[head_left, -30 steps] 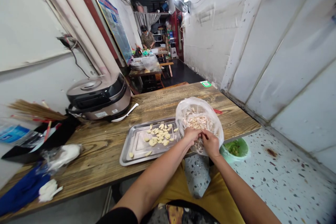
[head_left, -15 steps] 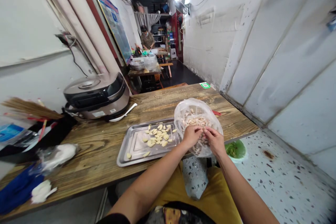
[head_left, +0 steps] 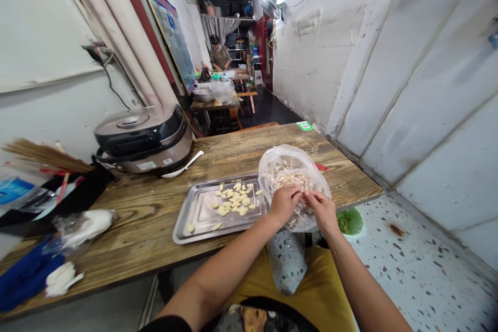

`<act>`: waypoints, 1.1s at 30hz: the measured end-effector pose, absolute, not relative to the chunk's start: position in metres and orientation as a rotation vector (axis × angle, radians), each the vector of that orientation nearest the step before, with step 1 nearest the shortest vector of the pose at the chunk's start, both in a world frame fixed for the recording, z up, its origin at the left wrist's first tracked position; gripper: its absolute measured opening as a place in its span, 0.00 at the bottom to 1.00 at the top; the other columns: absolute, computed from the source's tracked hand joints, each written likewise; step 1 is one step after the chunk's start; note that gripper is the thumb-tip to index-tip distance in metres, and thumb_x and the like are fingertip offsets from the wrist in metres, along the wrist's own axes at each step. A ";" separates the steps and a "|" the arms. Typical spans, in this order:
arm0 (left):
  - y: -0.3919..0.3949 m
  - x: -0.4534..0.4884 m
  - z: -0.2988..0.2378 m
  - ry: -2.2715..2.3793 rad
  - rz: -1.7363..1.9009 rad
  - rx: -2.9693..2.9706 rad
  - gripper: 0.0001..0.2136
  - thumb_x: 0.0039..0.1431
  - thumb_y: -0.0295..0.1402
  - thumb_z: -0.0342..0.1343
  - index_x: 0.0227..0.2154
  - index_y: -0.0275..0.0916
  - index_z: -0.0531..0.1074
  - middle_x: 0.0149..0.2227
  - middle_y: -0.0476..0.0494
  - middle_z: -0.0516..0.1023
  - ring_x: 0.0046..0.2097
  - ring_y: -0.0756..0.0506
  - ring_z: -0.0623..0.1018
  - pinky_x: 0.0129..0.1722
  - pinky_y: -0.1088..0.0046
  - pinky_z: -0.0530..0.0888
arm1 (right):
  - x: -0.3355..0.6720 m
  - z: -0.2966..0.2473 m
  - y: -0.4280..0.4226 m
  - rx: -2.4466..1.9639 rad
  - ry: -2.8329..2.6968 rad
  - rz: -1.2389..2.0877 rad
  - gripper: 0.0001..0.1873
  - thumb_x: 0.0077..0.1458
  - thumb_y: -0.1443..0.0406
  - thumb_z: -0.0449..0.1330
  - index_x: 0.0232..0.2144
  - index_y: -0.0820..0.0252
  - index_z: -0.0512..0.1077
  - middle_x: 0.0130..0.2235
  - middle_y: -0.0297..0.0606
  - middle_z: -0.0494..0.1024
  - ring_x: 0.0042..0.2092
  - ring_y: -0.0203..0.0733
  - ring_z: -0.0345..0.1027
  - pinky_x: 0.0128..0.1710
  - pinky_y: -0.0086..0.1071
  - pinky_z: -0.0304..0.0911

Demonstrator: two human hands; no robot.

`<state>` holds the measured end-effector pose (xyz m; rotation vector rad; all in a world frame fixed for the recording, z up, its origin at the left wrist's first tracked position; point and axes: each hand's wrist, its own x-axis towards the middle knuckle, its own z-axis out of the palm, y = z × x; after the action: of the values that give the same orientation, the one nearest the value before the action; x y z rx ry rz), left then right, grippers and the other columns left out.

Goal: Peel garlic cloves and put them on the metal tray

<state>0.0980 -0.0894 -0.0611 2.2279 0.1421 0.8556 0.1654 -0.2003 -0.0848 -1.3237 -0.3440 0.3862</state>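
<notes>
My left hand (head_left: pixel 284 204) and my right hand (head_left: pixel 321 209) meet at the near rim of a clear plastic bag (head_left: pixel 290 158) of unpeeled garlic cloves (head_left: pixel 290 180). Both hands have their fingers pinched together on a small piece between them, probably a garlic clove; it is too small to name with certainty. Left of the bag lies a metal tray (head_left: pixel 194 215) with several peeled cloves (head_left: pixel 233 201) on it. Bag and tray rest on the wooden table (head_left: pixel 163 207).
A rice cooker (head_left: pixel 142 140) and a white spoon (head_left: pixel 183 166) stand at the table's back left. Brooms, bags and blue cloth (head_left: pixel 27 275) crowd the left end. A green bin (head_left: pixel 350 221) sits on the floor at the right. Another person (head_left: pixel 218 55) works far down the corridor.
Both hands have stayed at the bag's near rim, shifting slightly right and apart while working the small piece. The view has drifted a little.
</notes>
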 end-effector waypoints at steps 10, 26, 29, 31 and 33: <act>-0.084 0.095 -0.063 -0.045 0.930 2.500 0.10 0.58 0.30 0.46 0.34 0.36 0.74 0.33 0.43 0.78 0.37 0.48 0.76 0.39 0.69 0.73 | 0.161 -0.076 -0.203 -1.582 -0.420 0.251 0.19 0.40 0.53 0.61 0.29 0.63 0.77 0.20 0.35 0.73 0.23 0.36 0.62 0.20 0.27 0.54; -0.089 0.093 -0.060 -0.190 0.870 2.777 0.12 0.61 0.30 0.41 0.35 0.34 0.70 0.31 0.42 0.75 0.36 0.47 0.75 0.36 0.70 0.73 | 0.161 -0.068 -0.209 -1.457 -0.316 0.414 0.20 0.34 0.54 0.64 0.25 0.67 0.75 0.14 0.29 0.64 0.17 0.28 0.48 0.16 0.25 0.43; -0.089 0.091 -0.061 -0.202 0.872 2.808 0.12 0.61 0.30 0.40 0.36 0.34 0.70 0.31 0.42 0.75 0.35 0.47 0.75 0.36 0.70 0.73 | 0.161 -0.070 -0.210 -1.475 -0.322 0.386 0.20 0.34 0.54 0.64 0.24 0.67 0.75 0.14 0.30 0.65 0.18 0.29 0.51 0.16 0.25 0.44; -0.090 0.090 -0.061 -0.230 0.868 2.830 0.13 0.61 0.29 0.40 0.37 0.33 0.69 0.32 0.41 0.75 0.36 0.47 0.75 0.37 0.69 0.73 | 0.160 -0.070 -0.209 -1.489 -0.330 0.377 0.20 0.35 0.53 0.63 0.23 0.66 0.74 0.14 0.31 0.66 0.18 0.30 0.52 0.16 0.25 0.45; -0.090 0.089 -0.061 -0.257 0.860 2.846 0.13 0.61 0.29 0.39 0.38 0.33 0.69 0.32 0.40 0.75 0.37 0.46 0.75 0.38 0.68 0.73 | 0.159 -0.071 -0.208 -1.510 -0.337 0.352 0.19 0.35 0.53 0.63 0.22 0.65 0.73 0.15 0.32 0.67 0.18 0.31 0.53 0.16 0.25 0.46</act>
<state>0.0891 -0.0905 -0.0606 2.8463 -0.2573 0.8599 0.1594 -0.2084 -0.0711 -1.5104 -0.3366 0.3519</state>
